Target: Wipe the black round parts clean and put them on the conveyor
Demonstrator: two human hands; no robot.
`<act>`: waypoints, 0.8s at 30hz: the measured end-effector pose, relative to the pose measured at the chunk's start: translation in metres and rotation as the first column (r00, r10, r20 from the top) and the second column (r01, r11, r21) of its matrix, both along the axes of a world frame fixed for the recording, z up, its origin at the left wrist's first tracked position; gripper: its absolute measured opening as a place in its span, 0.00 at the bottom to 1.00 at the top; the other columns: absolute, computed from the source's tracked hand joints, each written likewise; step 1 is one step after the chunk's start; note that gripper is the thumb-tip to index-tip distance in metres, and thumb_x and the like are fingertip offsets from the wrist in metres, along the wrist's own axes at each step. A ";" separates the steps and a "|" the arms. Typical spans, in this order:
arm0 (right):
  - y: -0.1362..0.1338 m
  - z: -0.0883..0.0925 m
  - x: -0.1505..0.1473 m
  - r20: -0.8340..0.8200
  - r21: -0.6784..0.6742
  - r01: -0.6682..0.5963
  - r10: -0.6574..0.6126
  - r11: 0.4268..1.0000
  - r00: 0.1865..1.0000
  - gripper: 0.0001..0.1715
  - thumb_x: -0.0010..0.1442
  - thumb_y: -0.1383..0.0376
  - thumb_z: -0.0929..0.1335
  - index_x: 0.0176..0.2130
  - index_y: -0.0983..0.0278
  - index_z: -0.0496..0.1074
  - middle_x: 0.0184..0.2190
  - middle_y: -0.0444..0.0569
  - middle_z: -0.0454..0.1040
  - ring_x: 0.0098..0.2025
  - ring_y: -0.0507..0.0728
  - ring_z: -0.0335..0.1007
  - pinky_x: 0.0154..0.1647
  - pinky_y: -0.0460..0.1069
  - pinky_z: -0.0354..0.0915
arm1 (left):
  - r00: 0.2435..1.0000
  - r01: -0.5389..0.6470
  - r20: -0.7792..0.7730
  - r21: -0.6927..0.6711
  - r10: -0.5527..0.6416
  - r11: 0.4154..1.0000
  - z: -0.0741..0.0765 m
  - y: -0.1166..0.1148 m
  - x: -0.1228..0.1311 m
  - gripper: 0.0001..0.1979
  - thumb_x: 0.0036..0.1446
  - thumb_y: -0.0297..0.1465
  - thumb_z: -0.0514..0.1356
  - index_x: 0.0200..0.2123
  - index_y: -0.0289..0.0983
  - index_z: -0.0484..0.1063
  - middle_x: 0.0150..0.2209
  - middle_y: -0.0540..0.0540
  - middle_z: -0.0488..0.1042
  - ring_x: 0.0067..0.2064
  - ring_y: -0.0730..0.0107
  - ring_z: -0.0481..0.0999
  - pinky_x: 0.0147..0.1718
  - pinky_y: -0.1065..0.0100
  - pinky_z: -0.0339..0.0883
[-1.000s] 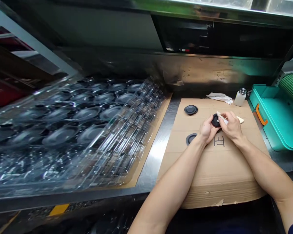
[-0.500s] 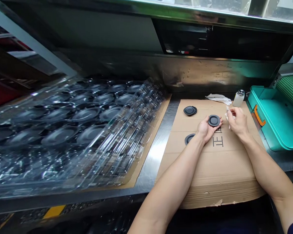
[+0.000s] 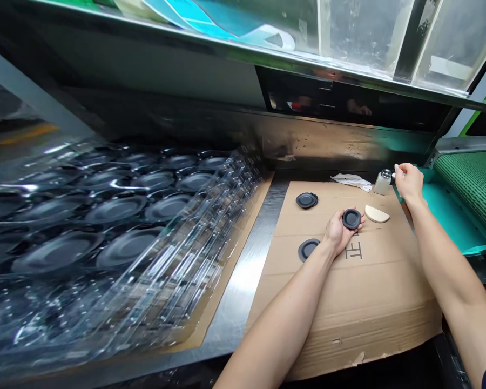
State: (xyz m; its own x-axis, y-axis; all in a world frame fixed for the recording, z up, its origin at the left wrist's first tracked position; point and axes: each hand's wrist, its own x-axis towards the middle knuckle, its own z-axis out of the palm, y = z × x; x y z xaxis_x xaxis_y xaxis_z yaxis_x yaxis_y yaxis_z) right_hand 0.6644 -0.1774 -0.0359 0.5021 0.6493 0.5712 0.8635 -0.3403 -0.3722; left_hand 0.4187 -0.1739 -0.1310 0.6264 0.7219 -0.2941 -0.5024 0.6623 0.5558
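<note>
A round black part [image 3: 351, 219] rests in my left hand [image 3: 338, 231], which is turned palm up over the cardboard with its fingers around the part's edge. My right hand [image 3: 409, 181] is raised beside the small bottle [image 3: 383, 182], above the edge of the teal bin, with fingertips pinched on something small and whitish. A cream half-round pad [image 3: 376, 214] lies on the cardboard [image 3: 348, 292] between my hands. To the left are another black disc [image 3: 308, 249], partly behind my left forearm, and a small black stack [image 3: 306, 200].
Stacked clear trays [image 3: 125, 248] of black round parts fill the left side. A white cloth [image 3: 352, 181] lies at the cardboard's back edge. The teal bin [image 3: 465, 227] and a green mesh belt [image 3: 470, 178] stand at the right, and a metal shelf crosses above.
My right hand has moved right and up, away from the black part, towards the bottle and bin. The cream pad now shows on the cardboard. The camera view has shifted.
</note>
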 end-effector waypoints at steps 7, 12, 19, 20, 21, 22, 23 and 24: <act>0.031 0.031 0.028 -0.039 -0.488 -0.139 0.138 0.862 0.990 0.15 0.65 0.64 0.66 0.45 0.61 0.82 0.29 0.49 0.78 0.26 0.54 0.71 0.38 0.48 0.68 | 1.000 -0.006 0.009 0.013 0.006 1.000 0.000 0.000 0.000 0.16 0.69 0.34 0.47 0.50 0.32 0.69 0.42 0.32 0.81 0.36 0.59 0.83 0.32 0.65 0.72; 0.041 0.036 0.035 -0.042 -0.601 -0.133 0.135 0.788 0.990 0.17 0.63 0.63 0.67 0.48 0.60 0.82 0.29 0.48 0.79 0.19 0.51 0.65 0.28 0.47 0.66 | 1.000 -0.004 0.008 0.012 0.004 1.000 0.001 0.001 0.002 0.17 0.70 0.33 0.46 0.49 0.31 0.70 0.41 0.32 0.81 0.37 0.58 0.83 0.32 0.65 0.73; 0.046 0.037 0.042 0.019 -0.580 -0.117 0.156 0.806 0.988 0.15 0.60 0.67 0.69 0.45 0.60 0.84 0.31 0.49 0.80 0.31 0.54 0.74 0.40 0.48 0.70 | 1.000 -0.013 0.014 -0.007 0.013 1.000 0.001 0.000 0.004 0.14 0.68 0.31 0.49 0.48 0.31 0.71 0.40 0.32 0.82 0.36 0.59 0.84 0.29 0.67 0.72; 0.046 0.039 0.042 0.024 -0.579 -0.118 0.162 0.806 0.986 0.15 0.60 0.67 0.70 0.44 0.60 0.84 0.32 0.49 0.80 0.33 0.55 0.74 0.41 0.48 0.70 | 1.000 -0.012 0.014 -0.003 0.012 1.000 0.001 0.000 0.004 0.14 0.68 0.31 0.50 0.47 0.31 0.71 0.39 0.33 0.82 0.36 0.59 0.84 0.29 0.67 0.72; 0.046 0.041 0.042 0.030 -0.581 -0.118 0.166 0.806 0.986 0.14 0.59 0.68 0.71 0.43 0.59 0.85 0.32 0.49 0.81 0.33 0.55 0.75 0.42 0.49 0.70 | 1.000 -0.010 0.015 0.001 0.010 1.000 0.001 0.000 0.004 0.14 0.68 0.31 0.50 0.47 0.31 0.71 0.39 0.33 0.82 0.36 0.60 0.84 0.29 0.67 0.73; 0.046 0.044 0.041 0.036 -0.581 -0.117 0.169 0.805 0.985 0.13 0.59 0.68 0.71 0.42 0.60 0.85 0.32 0.49 0.81 0.34 0.56 0.75 0.42 0.49 0.70 | 1.000 -0.008 0.017 0.004 0.008 1.000 0.001 0.000 0.003 0.13 0.68 0.31 0.50 0.46 0.31 0.72 0.39 0.33 0.82 0.35 0.60 0.83 0.29 0.67 0.73; 0.047 0.047 0.040 0.042 -0.581 -0.116 0.172 0.805 0.984 0.13 0.59 0.68 0.71 0.42 0.60 0.85 0.32 0.49 0.81 0.34 0.56 0.75 0.43 0.49 0.69 | 1.000 -0.005 0.020 0.004 0.005 1.000 0.001 0.000 0.003 0.13 0.68 0.31 0.50 0.46 0.31 0.72 0.39 0.33 0.82 0.35 0.60 0.83 0.29 0.67 0.73; 0.047 0.049 0.039 0.047 -0.582 -0.114 0.173 0.805 0.984 0.13 0.59 0.68 0.71 0.42 0.60 0.85 0.32 0.49 0.81 0.34 0.56 0.75 0.43 0.49 0.69 | 1.000 -0.004 0.026 0.003 0.004 1.000 0.001 0.000 0.003 0.13 0.68 0.31 0.50 0.45 0.31 0.72 0.38 0.34 0.82 0.34 0.61 0.83 0.29 0.67 0.72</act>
